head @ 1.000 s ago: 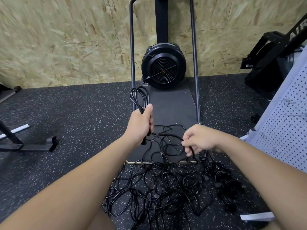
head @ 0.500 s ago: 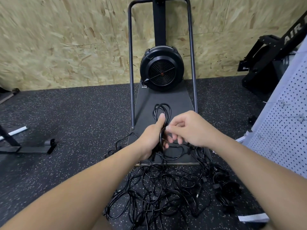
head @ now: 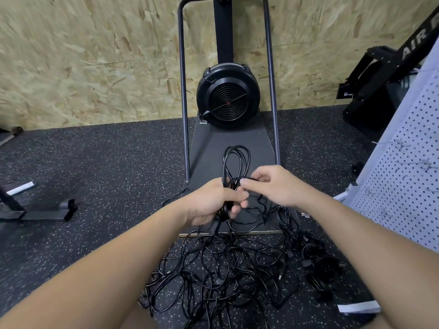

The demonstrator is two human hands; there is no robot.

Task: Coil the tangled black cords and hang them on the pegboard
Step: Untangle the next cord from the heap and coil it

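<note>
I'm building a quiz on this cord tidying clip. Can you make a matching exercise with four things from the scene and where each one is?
Things:
1. coil
2. cord pile
3. pegboard
4. fan

Places:
A. leaning at the right edge of the view
B. on the floor below the hands
C. against the chipboard wall, between two metal bars
D. gripped in the left hand, with the right hand pinching a strand of it

Pairs: 1-D, 2-B, 3-A, 4-C
</note>
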